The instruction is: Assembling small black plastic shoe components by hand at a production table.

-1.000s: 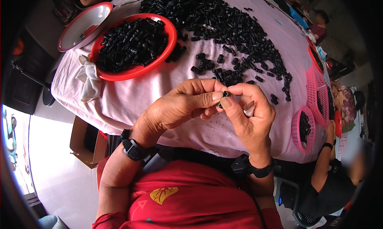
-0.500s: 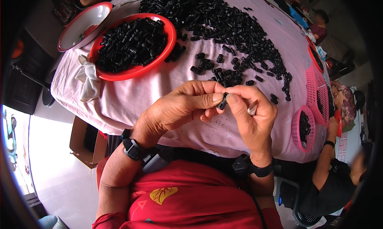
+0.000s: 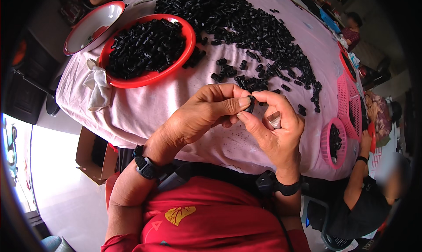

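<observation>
A small black plastic part is pinched between the thumb and index finger of my left hand. Close against its right side is my right hand, index fingertip and thumb tip at the part. Tucked in the curled fingers of that right hand is a small, flat, shiny piece like a short blade; its kind is not clear. Beyond both hands, a large heap of similar black parts spreads over the pink tablecloth, with a few strays nearer my fingers.
A red basin full of black parts stands at the left, beside a tilted white basin with a red rim and a white cloth. Pink baskets line the right edge. A co-worker sits at the right; a cardboard box is below left.
The black part has turned in my left fingers and sits slightly higher. My right thumb has slid down and left, and the right fingers have opened a little, showing more of the shiny piece.
</observation>
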### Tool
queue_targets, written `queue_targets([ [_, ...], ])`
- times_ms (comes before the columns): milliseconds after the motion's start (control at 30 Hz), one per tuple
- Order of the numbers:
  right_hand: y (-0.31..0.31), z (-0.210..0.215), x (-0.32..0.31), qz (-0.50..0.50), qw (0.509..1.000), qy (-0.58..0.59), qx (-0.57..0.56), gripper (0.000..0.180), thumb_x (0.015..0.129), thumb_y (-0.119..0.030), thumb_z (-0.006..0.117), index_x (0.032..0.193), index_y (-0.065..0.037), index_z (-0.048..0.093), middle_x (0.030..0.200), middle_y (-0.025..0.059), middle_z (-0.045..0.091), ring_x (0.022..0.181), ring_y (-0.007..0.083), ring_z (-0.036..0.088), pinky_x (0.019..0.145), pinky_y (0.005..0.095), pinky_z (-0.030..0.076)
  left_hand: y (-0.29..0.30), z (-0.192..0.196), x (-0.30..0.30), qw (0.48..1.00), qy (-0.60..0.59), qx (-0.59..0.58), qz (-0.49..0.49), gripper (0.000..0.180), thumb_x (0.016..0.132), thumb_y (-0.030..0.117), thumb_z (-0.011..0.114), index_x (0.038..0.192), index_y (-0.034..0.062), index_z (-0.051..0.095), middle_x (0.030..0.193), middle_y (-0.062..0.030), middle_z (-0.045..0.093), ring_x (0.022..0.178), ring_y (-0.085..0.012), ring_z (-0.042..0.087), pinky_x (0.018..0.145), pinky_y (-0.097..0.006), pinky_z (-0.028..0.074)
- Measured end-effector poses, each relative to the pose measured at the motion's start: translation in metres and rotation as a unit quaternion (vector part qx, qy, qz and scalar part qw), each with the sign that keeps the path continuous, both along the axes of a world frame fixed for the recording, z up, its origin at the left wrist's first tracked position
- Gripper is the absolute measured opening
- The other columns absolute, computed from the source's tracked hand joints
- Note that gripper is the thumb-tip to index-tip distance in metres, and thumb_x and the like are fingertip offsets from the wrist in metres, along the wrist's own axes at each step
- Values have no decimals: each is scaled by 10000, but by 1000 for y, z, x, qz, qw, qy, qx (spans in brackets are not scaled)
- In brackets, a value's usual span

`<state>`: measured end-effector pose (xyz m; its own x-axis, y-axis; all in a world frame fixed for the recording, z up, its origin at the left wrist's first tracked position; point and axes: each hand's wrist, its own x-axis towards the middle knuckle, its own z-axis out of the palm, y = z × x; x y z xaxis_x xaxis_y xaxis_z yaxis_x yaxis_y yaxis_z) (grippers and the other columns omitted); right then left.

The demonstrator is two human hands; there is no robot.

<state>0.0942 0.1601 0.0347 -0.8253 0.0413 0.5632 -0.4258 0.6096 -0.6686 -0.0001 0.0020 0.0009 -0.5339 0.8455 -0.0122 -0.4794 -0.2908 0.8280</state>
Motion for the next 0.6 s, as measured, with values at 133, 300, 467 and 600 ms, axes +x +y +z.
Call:
queue_targets([
  [133, 6, -1, 2, -8, 993, -80, -84, 258, 838, -98, 725, 1056, -1, 625, 586, -43, 542, 510, -21, 448, 456, 157, 331, -3, 9, 0, 1000, -24, -2, 6, 207, 945, 227, 599, 1035, 43, 630, 843, 13, 629, 693, -65, 576, 627, -202, 460],
  [300, 9, -6, -2, 41, 985, -55, -157, 277, 868, -129, 700, 1086, 27, 627, 527, -97, 413, 511, -33, 358, 481, 170, 279, -7, 17, 1, 1000, -24, -2, 16, 207, 952, 231, 588, 1027, 42, 629, 857, -18, 657, 696, -88, 590, 640, -211, 471],
  [467, 4, 1, 2, 50, 961, -121, -246, 300, 933, -201, 619, 1110, 41, 617, 674, -35, 612, 609, -1, 459, 586, 167, 370, -7, 22, 3, 997, 48, -29, 44, 234, 930, 258, 624, 1015, 41, 631, 862, -35, 671, 704, -76, 588, 636, -206, 461],
  [600, 0, -1, 1, 59, 959, -118, -249, 284, 930, -198, 620, 1095, 33, 615, 783, 44, 682, 718, 56, 587, 654, 194, 448, -6, 23, 6, 983, 142, -78, 84, 241, 884, 290, 687, 917, 53, 654, 803, 4, 645, 696, -51, 561, 626, -198, 437],
])
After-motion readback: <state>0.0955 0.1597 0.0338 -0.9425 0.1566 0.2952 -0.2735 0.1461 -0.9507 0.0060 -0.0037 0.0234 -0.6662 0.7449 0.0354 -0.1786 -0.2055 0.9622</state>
